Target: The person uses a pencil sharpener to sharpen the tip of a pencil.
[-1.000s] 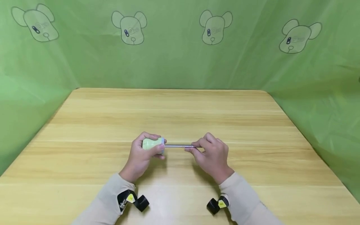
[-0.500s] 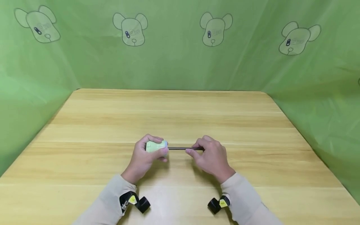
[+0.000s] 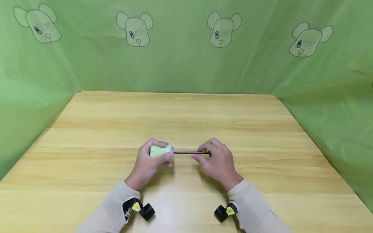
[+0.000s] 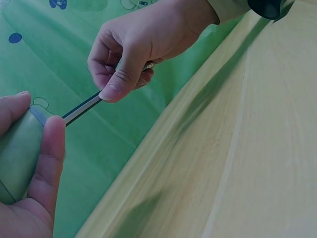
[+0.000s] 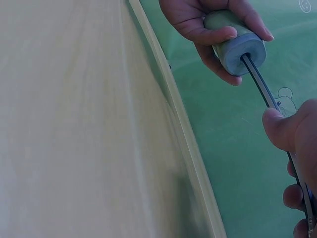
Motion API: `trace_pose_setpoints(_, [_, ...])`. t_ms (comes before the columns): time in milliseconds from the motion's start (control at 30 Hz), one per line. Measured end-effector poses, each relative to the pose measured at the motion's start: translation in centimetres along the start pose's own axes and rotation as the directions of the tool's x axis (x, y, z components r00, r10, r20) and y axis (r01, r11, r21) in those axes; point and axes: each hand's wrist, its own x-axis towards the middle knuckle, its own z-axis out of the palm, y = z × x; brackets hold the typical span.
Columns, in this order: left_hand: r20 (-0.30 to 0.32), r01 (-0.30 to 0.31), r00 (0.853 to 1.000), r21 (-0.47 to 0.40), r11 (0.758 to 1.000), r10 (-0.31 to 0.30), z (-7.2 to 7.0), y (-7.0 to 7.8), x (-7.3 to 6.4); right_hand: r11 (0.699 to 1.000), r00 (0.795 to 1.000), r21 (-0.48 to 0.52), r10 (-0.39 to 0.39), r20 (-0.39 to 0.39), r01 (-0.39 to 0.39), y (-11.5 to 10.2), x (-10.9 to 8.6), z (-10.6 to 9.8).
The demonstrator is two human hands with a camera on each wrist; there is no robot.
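My left hand point(image 3: 144, 166) grips a pale green pencil sharpener point(image 3: 158, 150) with a bluish end face, its fingers and thumb curled round the body. A dark striped pencil point(image 3: 185, 152) runs level from the sharpener to my right hand point(image 3: 222, 163), which pinches it between thumb and fingers. In the right wrist view the pencil point(image 5: 260, 82) enters the hole in the sharpener's bluish face point(image 5: 237, 54); its tip is hidden inside. Seen from the left wrist, the pencil's rear part passes behind the right hand's fingers point(image 4: 116, 89).
Both hands are over the near middle of a wooden table point(image 3: 186, 119). Green cloth point(image 3: 180, 64) with printed bear heads hangs behind it and along both sides. Small black cameras point(image 3: 147, 211) are strapped at the sleeved wrists.
The pencil has turned about its length: a lighter purplish side showed one second ago, a dark side now. Sharpener and left hand have shifted slightly right overall.
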Motion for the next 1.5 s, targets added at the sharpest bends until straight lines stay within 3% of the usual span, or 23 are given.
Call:
trace_pose_setpoints(600, [-0.001, -0.012, 1.000, 0.005, 1.000, 0.012, -0.11, 0.26, -0.16, 0.995, 0.992, -0.024, -0.100, -0.077, 0.098, 0.21, 0.05, 0.27])
trace_pose_setpoints(833, [0.010, -0.007, 1.000, -0.044, 0.999, 0.008, -0.24, 0.40, -0.11, 0.974, 0.958, -0.093, -0.223, -0.181, 0.209, -0.05, 0.40, 0.20])
trace_pose_setpoints(967, [0.028, -0.054, 0.998, -0.061, 0.997, 0.056, -0.25, 0.63, 0.04, 0.958, 0.930, -0.109, -0.284, -0.234, 0.266, -0.24, 0.79, 0.17])
trace_pose_setpoints(1033, [0.032, -0.081, 0.996, -0.059, 0.995, 0.083, -0.27, 0.72, 0.14, 0.954, 0.927, -0.111, -0.297, -0.228, 0.278, -0.29, 0.95, 0.12])
trace_pose_setpoints(1167, [0.044, -0.094, 0.994, -0.043, 0.995, 0.096, -0.17, 0.81, 0.23, 0.964, 0.950, -0.079, -0.262, -0.168, 0.252, -0.27, 0.95, -0.17])
trace_pose_setpoints(1267, [0.051, -0.087, 0.995, -0.024, 0.996, 0.088, -0.02, 0.73, 0.17, 0.983, 0.979, -0.033, -0.185, -0.081, 0.183, -0.15, 0.80, -0.48])
trace_pose_setpoints(1367, [0.043, -0.075, 0.996, -0.014, 0.997, 0.076, 0.12, 0.56, 0.00, 0.994, 0.994, -0.021, -0.106, 0.004, 0.106, -0.07, 0.57, -0.64])
trace_pose_setpoints(1500, [0.016, -0.059, 0.998, -0.007, 0.998, 0.059, 0.21, 0.35, -0.16, 0.991, 0.995, -0.088, -0.099, -0.023, 0.096, 0.06, 0.14, -0.37])
